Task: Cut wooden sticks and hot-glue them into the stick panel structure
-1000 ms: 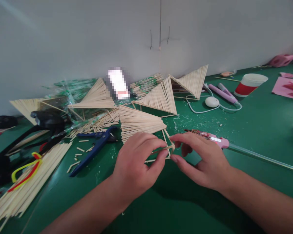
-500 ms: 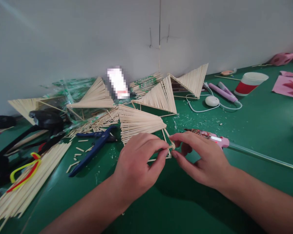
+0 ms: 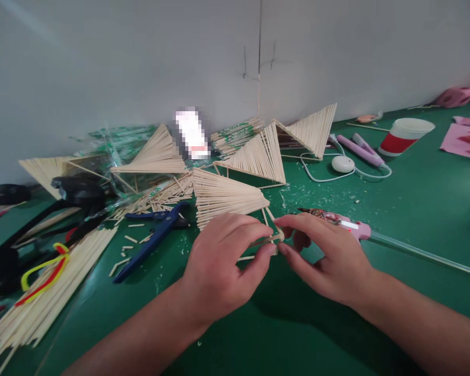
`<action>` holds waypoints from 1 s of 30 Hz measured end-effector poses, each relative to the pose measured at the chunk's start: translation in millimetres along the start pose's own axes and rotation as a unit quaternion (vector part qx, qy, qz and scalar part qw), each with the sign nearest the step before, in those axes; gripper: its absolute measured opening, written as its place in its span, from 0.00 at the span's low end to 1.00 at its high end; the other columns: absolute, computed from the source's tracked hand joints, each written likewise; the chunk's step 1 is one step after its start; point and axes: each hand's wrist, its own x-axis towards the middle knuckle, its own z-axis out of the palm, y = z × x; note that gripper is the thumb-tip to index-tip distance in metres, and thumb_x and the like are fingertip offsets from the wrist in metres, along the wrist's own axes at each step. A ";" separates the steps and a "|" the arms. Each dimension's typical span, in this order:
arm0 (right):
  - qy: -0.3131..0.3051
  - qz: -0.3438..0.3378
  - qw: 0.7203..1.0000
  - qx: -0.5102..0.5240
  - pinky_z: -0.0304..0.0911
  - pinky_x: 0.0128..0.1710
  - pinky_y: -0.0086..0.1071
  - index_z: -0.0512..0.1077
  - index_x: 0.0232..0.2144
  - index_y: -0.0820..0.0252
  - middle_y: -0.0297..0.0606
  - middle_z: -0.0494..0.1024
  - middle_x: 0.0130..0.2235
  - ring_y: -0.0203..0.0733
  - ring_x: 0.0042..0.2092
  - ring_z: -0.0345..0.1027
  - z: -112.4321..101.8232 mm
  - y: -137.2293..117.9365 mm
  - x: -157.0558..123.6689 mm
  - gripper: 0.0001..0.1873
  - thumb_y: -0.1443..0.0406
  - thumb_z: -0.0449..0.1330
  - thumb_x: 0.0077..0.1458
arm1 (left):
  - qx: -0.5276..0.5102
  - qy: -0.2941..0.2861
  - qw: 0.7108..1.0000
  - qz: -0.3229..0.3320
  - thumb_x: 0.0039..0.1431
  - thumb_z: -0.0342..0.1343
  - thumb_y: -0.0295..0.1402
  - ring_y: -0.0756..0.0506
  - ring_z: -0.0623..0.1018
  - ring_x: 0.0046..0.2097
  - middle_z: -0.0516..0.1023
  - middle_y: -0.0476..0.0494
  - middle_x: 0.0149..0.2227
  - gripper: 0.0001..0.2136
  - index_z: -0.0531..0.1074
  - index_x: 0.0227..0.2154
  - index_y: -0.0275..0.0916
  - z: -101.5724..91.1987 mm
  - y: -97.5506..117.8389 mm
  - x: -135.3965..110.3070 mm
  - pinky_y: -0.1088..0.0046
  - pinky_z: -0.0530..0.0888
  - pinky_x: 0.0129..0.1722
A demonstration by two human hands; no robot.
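Observation:
A fan-shaped piece of thin wooden sticks (image 3: 227, 196) lies before me, its near corner between my hands. My right hand (image 3: 329, 250) grips that corner joint between thumb and forefinger. At the same corner, my left hand (image 3: 223, 266) has its thumb and forefinger slightly apart around a short stick (image 3: 264, 241). Its other fingers hide part of the piece. Just beyond my right hand lies a pink glue gun (image 3: 354, 227) with a clear glue stick (image 3: 415, 251) out of its rear. Blue-handled cutters (image 3: 151, 250) rest left of my left hand.
More stick fans (image 3: 258, 156) stand along the wall (image 3: 121, 62), near a blurred phone (image 3: 191, 133). Long sticks (image 3: 68, 274) and a black strapped object (image 3: 78, 190) lie left. A white cable (image 3: 325, 179), paper cup (image 3: 403, 137) and pink paper (image 3: 464, 140) are at right.
My left thumb and forefinger have parted slightly from their pinch on the short stick. My right hand keeps its hold at the corner. The whole view has shifted a little.

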 end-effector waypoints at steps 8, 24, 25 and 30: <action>0.015 0.002 1.000 0.001 0.67 0.28 0.33 0.65 0.50 0.57 0.35 0.76 0.34 0.35 0.27 0.70 -3.2 0.8 -3.0 0.17 0.64 0.56 0.58 | 0.288 0.146 0.940 -0.113 0.57 0.60 0.30 0.48 0.78 0.38 0.79 0.55 0.40 0.11 0.75 0.44 0.45 -103.2 -75.9 -20.8 0.69 0.73 0.44; 0.051 0.016 0.997 -0.062 0.66 0.22 0.28 0.67 0.45 0.56 0.32 0.76 0.29 0.34 0.23 0.71 -6.7 -3.2 4.2 0.10 0.63 0.53 0.61 | 0.371 -0.116 0.866 -0.315 0.49 0.60 0.36 0.51 0.69 0.15 0.74 0.52 0.16 0.08 0.76 0.18 0.41 -167.3 -190.2 -131.2 0.77 0.58 0.17; 0.051 0.016 0.997 -0.063 0.66 0.22 0.28 0.67 0.45 0.56 0.32 0.76 0.29 0.34 0.23 0.71 -6.6 -2.6 3.7 0.10 0.63 0.53 0.61 | 0.372 -0.118 0.864 -0.318 0.48 0.60 0.35 0.51 0.68 0.15 0.73 0.51 0.16 0.08 0.75 0.18 0.40 -167.1 -193.5 -131.0 0.77 0.58 0.16; 0.052 0.022 0.997 -0.059 0.66 0.23 0.30 0.67 0.46 0.55 0.32 0.77 0.30 0.35 0.23 0.71 -7.5 -1.3 1.8 0.10 0.64 0.53 0.61 | 0.383 -0.111 0.850 -0.344 0.41 0.62 0.33 0.53 0.59 0.11 0.68 0.49 0.11 0.09 0.72 0.11 0.39 -160.8 -202.3 -125.7 0.75 0.51 0.15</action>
